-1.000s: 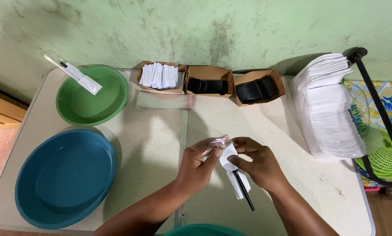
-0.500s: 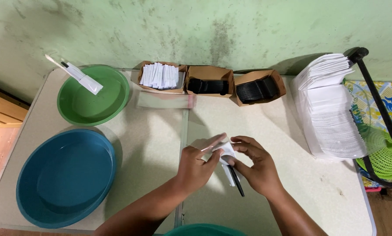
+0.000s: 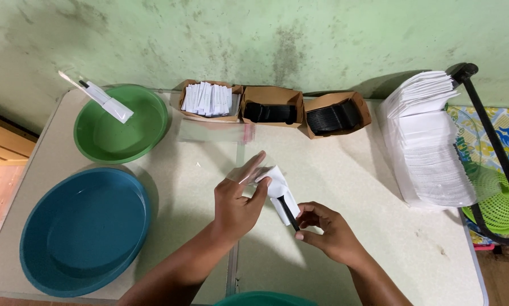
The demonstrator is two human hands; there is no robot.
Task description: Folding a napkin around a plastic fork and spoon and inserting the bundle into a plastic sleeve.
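My left hand point(image 3: 237, 201) holds a clear plastic sleeve point(image 3: 244, 173) at its open end, above the middle of the table. A folded white napkin point(image 3: 279, 190) with a black plastic utensil point(image 3: 288, 213) sits partly inside the sleeve. The fingertips of my right hand point(image 3: 328, 232) pinch the utensil's lower end, just right of my left hand. A finished clear packet point(image 3: 104, 101) with a napkin and utensil leans on the rim of the green bowl point(image 3: 152, 133).
A large blue bowl point(image 3: 84, 232) stands at the front left. Three cardboard trays line the wall: white sachets point(image 3: 208, 99), black utensils point(image 3: 271, 112), more black utensils point(image 3: 335, 117). Clear sleeves point(image 3: 215, 131) lie before them. A napkin stack point(image 3: 430, 141) fills the right side.
The napkin and utensil have tilted and gone further into the sleeve. My right hand has slid down to the utensil's lower end, and my left hand's fingers have stretched out.
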